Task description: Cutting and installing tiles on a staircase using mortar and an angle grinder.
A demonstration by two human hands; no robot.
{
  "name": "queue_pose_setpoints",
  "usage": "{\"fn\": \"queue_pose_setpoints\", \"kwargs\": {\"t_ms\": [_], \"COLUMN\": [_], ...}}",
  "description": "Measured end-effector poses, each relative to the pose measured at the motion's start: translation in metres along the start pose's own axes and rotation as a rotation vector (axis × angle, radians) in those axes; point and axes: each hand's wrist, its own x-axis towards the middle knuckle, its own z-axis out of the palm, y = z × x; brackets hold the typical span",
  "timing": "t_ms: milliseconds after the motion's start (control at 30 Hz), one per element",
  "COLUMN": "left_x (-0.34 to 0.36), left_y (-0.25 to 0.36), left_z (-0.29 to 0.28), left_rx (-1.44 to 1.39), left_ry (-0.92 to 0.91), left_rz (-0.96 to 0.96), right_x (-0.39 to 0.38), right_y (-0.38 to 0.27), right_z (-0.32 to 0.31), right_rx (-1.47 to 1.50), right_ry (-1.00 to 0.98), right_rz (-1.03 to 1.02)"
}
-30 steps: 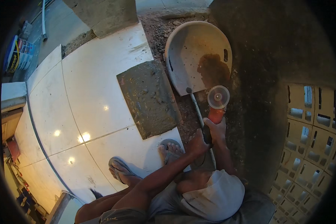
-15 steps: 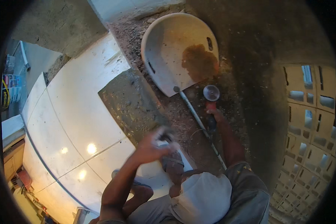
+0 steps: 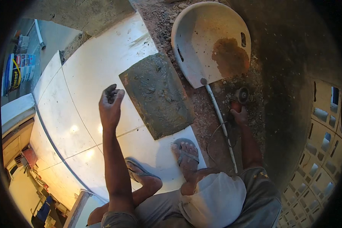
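My left hand [image 3: 111, 102] is raised over the white floor tiles [image 3: 83, 98], thumb apart from loosely curled fingers, apparently holding nothing. It is just left of a rough slab covered with grey wet mortar [image 3: 155, 95]. My right hand [image 3: 238, 116] grips a red angle grinder [image 3: 239, 99] low over the dirt strip. A pale pole [image 3: 216, 108] lies left of the grinder, with a loose cord crossing it. Beyond is a large white curved pan [image 3: 201, 36] with slotted holes and a brown wet patch. My sandalled feet [image 3: 185, 154] are on the tiles.
A bucket with a yellow handle [image 3: 21, 72] and a white pipe [image 3: 40, 34] lie at the upper left. A concrete block [image 3: 76, 15] borders the tiles. A perforated block wall [image 3: 319, 144] is on the right. A ledge [image 3: 13, 110] runs along the left.
My left hand has left the grinder and moved leftward and up over the tiles. The grinder, in my right hand, has shifted right and its disc now faces differently.
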Motion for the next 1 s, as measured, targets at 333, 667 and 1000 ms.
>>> {"fn": "queue_pose_setpoints", "kwargs": {"t_ms": [333,667,1000], "left_x": [-0.002,-0.016,-0.015], "left_y": [-0.016,-0.019,-0.029], "left_z": [0.026,0.020,0.029], "left_rx": [-0.021,0.052,0.021], "left_ry": [-0.072,-0.123,-0.129], "left_rz": [0.050,-0.019,0.003], "right_x": [-0.024,0.024,-0.006], "right_y": [-0.033,0.013,-0.021], "right_z": [0.036,0.031,0.030], "right_rx": [-0.138,0.567,0.060], "right_ry": [0.070,-0.302,-0.109], "right_rz": [0.072,0.032,0.100]}}
